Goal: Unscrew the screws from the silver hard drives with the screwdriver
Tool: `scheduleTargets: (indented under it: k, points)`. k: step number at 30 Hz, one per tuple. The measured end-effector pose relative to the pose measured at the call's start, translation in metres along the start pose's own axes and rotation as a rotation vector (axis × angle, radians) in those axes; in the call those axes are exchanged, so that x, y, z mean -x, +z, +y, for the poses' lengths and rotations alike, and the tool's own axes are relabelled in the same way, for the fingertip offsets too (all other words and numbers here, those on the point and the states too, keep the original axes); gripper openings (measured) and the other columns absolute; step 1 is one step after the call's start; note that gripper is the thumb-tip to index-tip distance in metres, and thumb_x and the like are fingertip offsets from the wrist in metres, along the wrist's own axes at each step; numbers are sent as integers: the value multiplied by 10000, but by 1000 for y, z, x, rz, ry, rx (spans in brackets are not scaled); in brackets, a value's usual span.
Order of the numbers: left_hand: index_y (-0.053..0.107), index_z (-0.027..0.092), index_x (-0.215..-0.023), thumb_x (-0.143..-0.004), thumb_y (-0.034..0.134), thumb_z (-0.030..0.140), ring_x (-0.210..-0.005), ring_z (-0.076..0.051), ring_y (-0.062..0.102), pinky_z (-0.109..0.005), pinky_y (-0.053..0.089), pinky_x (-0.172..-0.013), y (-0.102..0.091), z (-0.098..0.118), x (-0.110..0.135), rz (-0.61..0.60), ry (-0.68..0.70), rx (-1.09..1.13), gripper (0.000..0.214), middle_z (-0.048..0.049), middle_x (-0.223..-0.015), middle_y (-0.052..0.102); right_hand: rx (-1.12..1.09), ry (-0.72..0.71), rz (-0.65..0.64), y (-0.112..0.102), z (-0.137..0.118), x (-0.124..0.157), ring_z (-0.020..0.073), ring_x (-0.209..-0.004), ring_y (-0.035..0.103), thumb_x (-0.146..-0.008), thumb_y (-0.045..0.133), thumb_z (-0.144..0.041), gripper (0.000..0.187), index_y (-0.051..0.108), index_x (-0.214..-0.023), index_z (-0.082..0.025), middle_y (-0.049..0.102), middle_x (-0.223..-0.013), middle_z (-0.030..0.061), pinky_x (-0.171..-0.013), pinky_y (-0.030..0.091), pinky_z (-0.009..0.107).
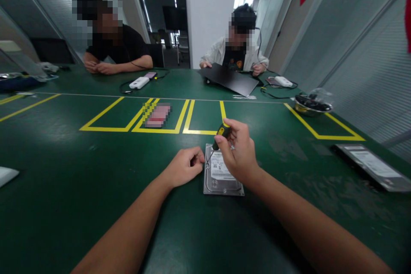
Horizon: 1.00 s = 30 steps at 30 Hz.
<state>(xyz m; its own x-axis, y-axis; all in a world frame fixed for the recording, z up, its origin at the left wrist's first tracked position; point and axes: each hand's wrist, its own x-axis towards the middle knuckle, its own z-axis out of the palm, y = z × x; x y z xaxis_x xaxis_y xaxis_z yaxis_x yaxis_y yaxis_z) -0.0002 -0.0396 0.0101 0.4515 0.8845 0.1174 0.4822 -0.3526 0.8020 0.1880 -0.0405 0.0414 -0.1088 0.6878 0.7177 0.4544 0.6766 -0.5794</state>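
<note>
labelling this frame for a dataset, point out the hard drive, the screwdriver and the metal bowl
hard drive (219, 171): head view, on its white label
screwdriver (222, 130): head view, on the yellow and black handle
metal bowl (308, 112): head view, on its near outer wall

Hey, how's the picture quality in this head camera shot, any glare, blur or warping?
Head view: wide-angle warping bows the walls; ceiling lights leave dull glare on the green table; hard drive, left hand and right hand gripping the screwdriver are sharp; one pixelated patch sits among the yellow lines.
</note>
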Motion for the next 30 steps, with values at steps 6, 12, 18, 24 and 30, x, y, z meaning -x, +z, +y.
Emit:
scheduleTargets:
  k: [6,12,18,24,30]
  points:
    - [557,158,-774,-721,542,122,-605,-111,477,-227,362,-579,1,1,0,-21,16,22,66,29,-663,532,0,-8,-20,1,1,1,176,-956,645,-899,526,-277,425,385,-1297,-229,597,-1189,104,-828,544,353]
    - [559,158,-761,-732,551,135,-627,-116,494,-230,381,-601,2,1,1,-20,29,24,38,20,-682,554,29,-9,-37,2,0,1,182,-940,648,-901,517,-301,414,393,-1287,-223,613,-1142,102,-797,545,349]
    - [569,159,-771,-751,546,142,-626,-118,507,-233,387,-601,2,0,0,-27,33,10,35,18,-692,570,88,-53,-43,0,-3,-1,176,-879,651,-912,506,-309,389,404,-1275,-211,636,-1098,102,-706,537,321]
    - [572,158,-766,-754,547,147,-615,-116,492,-229,381,-597,2,-1,-1,-36,29,28,30,23,-669,553,176,-59,-65,-2,-8,-5,175,-820,646,-919,492,-321,374,435,-1270,-207,652,-1011,85,-665,523,321]
    - [566,161,-765,-754,551,147,-615,-116,489,-232,377,-597,1,0,-1,-52,16,46,24,29,-661,542,208,-123,-92,-4,-14,-10,166,-799,625,-916,523,-330,341,479,-1232,-211,654,-967,57,-674,510,316]
